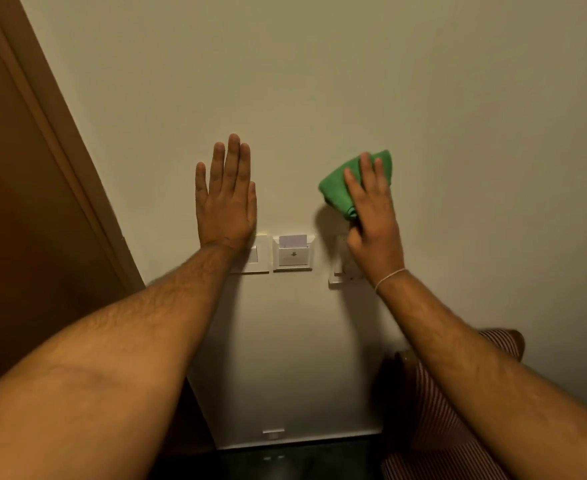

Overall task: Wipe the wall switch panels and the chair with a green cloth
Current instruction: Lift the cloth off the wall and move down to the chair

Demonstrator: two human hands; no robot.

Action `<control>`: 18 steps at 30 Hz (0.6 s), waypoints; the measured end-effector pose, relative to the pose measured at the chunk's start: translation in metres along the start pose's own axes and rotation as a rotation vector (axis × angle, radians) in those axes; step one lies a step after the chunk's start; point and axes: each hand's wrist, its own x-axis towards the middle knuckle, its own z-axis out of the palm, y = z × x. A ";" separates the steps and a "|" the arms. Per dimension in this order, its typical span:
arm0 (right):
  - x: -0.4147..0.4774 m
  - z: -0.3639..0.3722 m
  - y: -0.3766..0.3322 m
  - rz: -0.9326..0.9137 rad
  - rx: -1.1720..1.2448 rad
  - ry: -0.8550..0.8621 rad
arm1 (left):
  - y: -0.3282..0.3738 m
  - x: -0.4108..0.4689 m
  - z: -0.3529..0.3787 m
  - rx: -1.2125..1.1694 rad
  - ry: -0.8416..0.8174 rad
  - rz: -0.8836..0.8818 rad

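Note:
My right hand (371,216) presses a folded green cloth (340,188) against the cream wall, just above the right white switch panel (340,271), which my wrist partly hides. My left hand (226,199) lies flat on the wall with fingers spread, holding nothing; its wrist covers part of the left switch panel (259,259). Between the two hands sits a white key-card holder panel (293,254) with a card in its slot. A red-and-white striped chair (434,417) stands at the lower right, partly behind my right forearm.
A brown wooden door and its frame (42,168) run down the left side. A small white wall outlet (273,434) sits low near the dark floor (302,459). The wall (319,81) above the panels is bare.

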 end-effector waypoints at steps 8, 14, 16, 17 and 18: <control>-0.086 -0.042 0.059 0.131 -0.201 -0.110 | 0.084 -0.089 0.004 -0.206 -0.259 -0.073; -0.237 -0.069 0.107 0.410 -0.265 -0.413 | 0.178 -0.209 0.035 -0.286 -0.568 0.031; -0.285 -0.075 0.118 0.510 -0.235 -0.493 | 0.200 -0.250 0.045 -0.308 -0.648 0.083; -0.312 -0.079 0.125 0.552 -0.218 -0.533 | 0.215 -0.269 0.051 -0.327 -0.683 0.107; -0.337 -0.080 0.129 0.577 -0.209 -0.568 | 0.227 -0.288 0.057 -0.340 -0.698 0.130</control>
